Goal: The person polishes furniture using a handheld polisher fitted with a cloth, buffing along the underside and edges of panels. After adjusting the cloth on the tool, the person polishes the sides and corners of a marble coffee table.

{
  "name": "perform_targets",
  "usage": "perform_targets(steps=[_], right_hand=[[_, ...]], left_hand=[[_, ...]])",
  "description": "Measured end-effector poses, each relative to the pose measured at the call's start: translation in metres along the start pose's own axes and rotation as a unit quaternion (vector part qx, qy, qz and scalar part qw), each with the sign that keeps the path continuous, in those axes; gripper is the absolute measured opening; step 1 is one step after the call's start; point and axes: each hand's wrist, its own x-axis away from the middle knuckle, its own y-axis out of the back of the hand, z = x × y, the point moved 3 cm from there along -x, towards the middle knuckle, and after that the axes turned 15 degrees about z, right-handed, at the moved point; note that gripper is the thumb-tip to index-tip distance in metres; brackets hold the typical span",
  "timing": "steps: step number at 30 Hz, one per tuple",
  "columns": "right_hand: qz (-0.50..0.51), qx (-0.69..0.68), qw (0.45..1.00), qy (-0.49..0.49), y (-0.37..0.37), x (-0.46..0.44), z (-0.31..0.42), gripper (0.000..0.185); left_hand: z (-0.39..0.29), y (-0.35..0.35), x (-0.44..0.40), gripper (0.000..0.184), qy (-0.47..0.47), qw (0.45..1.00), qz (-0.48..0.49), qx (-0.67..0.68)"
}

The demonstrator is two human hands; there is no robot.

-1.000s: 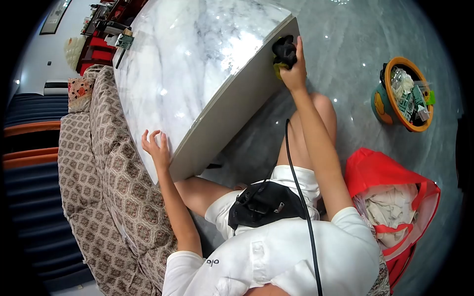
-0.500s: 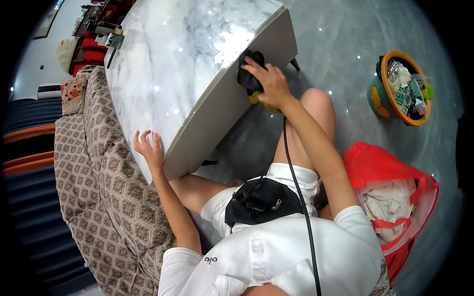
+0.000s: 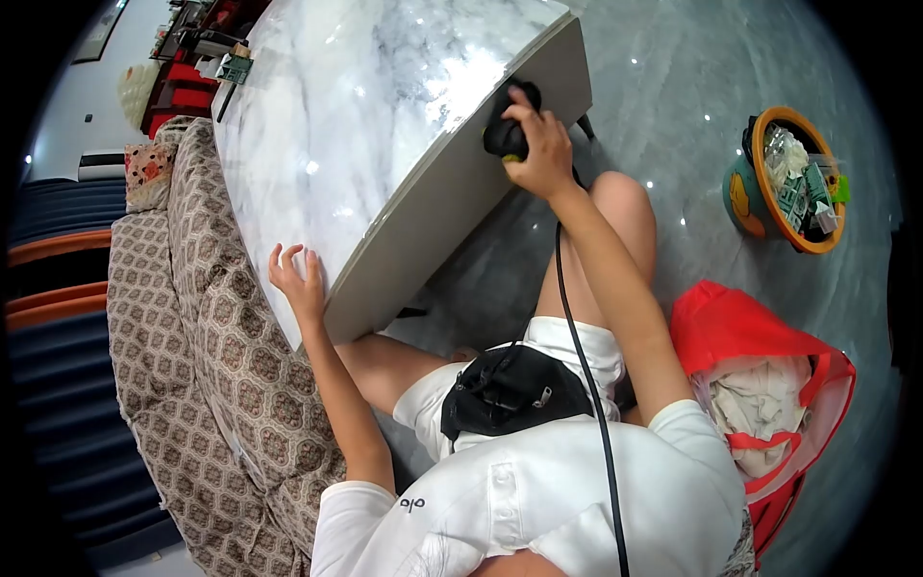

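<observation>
My right hand [image 3: 540,152] grips a black handheld tool [image 3: 510,120] with a bit of yellow-green at its lower end. The tool lies against the grey side panel [image 3: 452,192] of a table with a glossy white marbled top [image 3: 356,125]. A black cable [image 3: 573,337] runs beside my right leg and over my shirt; where it meets the tool is hidden by my hand. Near the table's close left corner, my left hand [image 3: 301,281] rests on the top with its fingers apart and bent, holding nothing.
A patterned sofa [image 3: 226,337] runs along the left. On the right stand an orange-rimmed bin [image 3: 748,197] with rubbish and a red bag [image 3: 735,322] holding pale cloth. A small green-and-white box [image 3: 234,67] sits on the table's far left edge. A black pouch [image 3: 514,394] lies at my waist.
My right hand and the tool first moved down along the side panel towards me, then slightly back up and right. My left hand keeps its place on the top.
</observation>
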Motion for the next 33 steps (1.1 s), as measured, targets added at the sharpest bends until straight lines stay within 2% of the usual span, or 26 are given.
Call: perform_targets(steps=[1,4,6,9,10,13,15,16,18,20,22,26,30,33], right_hand=[[-0.044,-0.014,0.998,-0.050,0.000,-0.001,-0.003,0.048],[-0.062,-0.049,0.996,-0.044,-0.001,0.000,-0.003,0.049],[-0.063,-0.050,0.996,-0.035,0.001,0.003,-0.001,0.047],[-0.034,-0.056,0.996,0.066,0.008,0.005,0.013,0.046],[0.004,-0.049,0.997,0.063,0.006,0.006,0.018,0.049],[-0.020,-0.062,0.997,0.048,-0.003,0.004,0.018,0.055],[-0.086,-0.093,0.992,0.020,-0.001,0.004,0.016,0.062],[-0.085,-0.095,0.992,0.020,-0.003,0.002,0.014,0.062],[-0.199,-0.148,0.969,-0.009,-0.001,-0.004,0.000,0.064],[-0.229,-0.236,0.944,-0.041,-0.003,-0.009,-0.016,0.066],[-0.143,-0.236,0.960,-0.036,-0.007,-0.013,-0.024,0.074],[-0.058,-0.210,0.976,-0.018,-0.029,0.003,0.003,0.087],[0.037,-0.127,0.991,0.002,-0.067,0.034,0.041,0.086],[0.048,-0.114,0.992,0.022,-0.067,0.041,0.035,0.074]], left_hand=[[-0.002,0.001,0.001,0.026,0.001,1.000,0.001,0.000],[-0.002,0.003,0.001,0.026,0.003,1.000,0.005,0.010],[-0.001,0.002,0.000,0.027,0.005,1.000,0.004,0.006],[0.003,0.000,-0.001,0.027,0.000,1.000,-0.009,-0.006],[0.004,0.000,-0.001,0.027,-0.002,1.000,-0.008,-0.007],[0.004,0.000,-0.001,0.028,0.006,1.000,0.001,-0.004],[0.003,0.000,0.001,0.029,0.002,1.000,-0.015,-0.005],[0.003,0.000,0.002,0.029,0.003,1.000,-0.015,-0.006],[0.001,0.001,0.001,0.029,-0.002,1.000,-0.018,-0.005],[-0.001,0.002,0.001,0.027,-0.001,1.000,-0.014,-0.002],[-0.003,0.002,0.002,0.025,0.003,1.000,-0.008,0.002],[-0.004,0.001,0.002,0.025,0.006,1.000,-0.013,-0.001],[0.001,0.001,0.000,0.025,-0.001,1.000,-0.014,-0.023],[0.005,-0.002,-0.001,0.025,0.005,1.000,-0.008,-0.018]])
